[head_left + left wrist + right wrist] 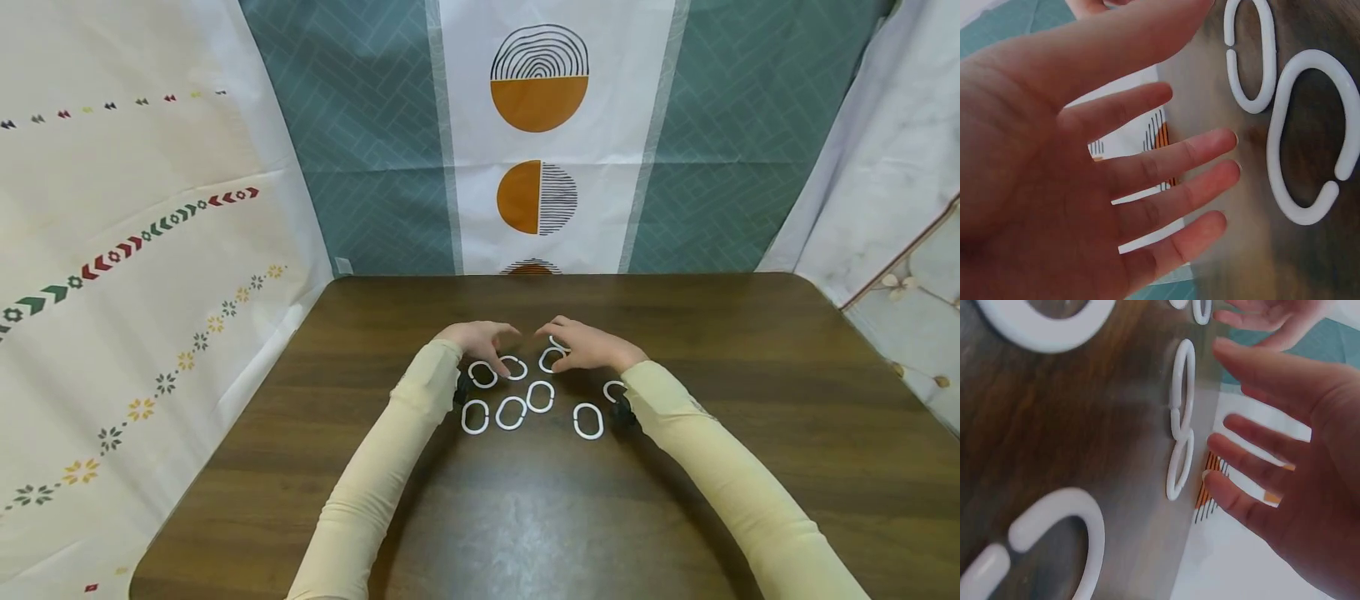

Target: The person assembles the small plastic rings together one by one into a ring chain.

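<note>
1. Looks barely begun, judging by the layout: can count nine white rings (576, 422) on the tabletop (712, 333), mostly lying loose in a rough cluster.
2. Taking that cluster as a clock, with 12 at the far side, can pick out lone rings near 3, 4 and 8 o'clock (the one at 3 partly hidden at the wrist).
3. Near 1 o'clock, can see two touching at their ends in the right wrist view; cannot tell if linked or merely overlapping. Would count that as the most done so far, leaving the loose ones untouched.
4. Holds nothing in the left hand (483, 340) at 10 o'clock, spread wide with thumb well apart; cannot confirm any touch on the ring below.
5. Holds nothing in the right hand (592, 343) at 2 o'clock either, spread and relaxed, just beside the touching pair.
</note>
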Demonstrator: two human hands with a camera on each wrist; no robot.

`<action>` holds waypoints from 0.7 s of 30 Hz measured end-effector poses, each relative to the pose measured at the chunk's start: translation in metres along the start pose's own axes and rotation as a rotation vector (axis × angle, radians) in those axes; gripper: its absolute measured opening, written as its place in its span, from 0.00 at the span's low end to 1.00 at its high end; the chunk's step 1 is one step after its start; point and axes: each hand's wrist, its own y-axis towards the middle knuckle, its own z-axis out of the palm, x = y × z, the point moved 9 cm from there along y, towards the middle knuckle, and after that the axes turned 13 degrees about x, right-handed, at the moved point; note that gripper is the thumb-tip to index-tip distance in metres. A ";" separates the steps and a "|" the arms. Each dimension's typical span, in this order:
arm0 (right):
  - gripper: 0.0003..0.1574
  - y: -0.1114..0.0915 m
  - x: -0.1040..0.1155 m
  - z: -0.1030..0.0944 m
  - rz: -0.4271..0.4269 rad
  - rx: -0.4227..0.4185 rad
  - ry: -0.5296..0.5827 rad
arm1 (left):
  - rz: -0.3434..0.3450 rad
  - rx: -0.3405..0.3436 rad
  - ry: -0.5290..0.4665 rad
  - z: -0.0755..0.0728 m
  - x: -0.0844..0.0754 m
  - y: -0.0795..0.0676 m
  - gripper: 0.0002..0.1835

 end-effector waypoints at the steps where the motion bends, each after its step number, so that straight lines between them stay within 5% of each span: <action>1: 0.38 0.002 0.002 0.001 -0.007 0.015 -0.019 | 0.011 0.012 0.006 0.001 0.000 0.001 0.41; 10: 0.33 0.015 0.004 0.009 -0.022 0.107 -0.197 | 0.041 -0.028 0.054 0.008 -0.002 0.019 0.25; 17: 0.33 0.023 -0.007 0.007 0.055 0.189 -0.222 | 0.070 -0.044 -0.012 0.008 0.001 0.028 0.23; 21: 0.25 0.023 -0.014 0.007 0.072 0.170 -0.261 | 0.084 -0.052 -0.017 0.009 0.002 0.029 0.23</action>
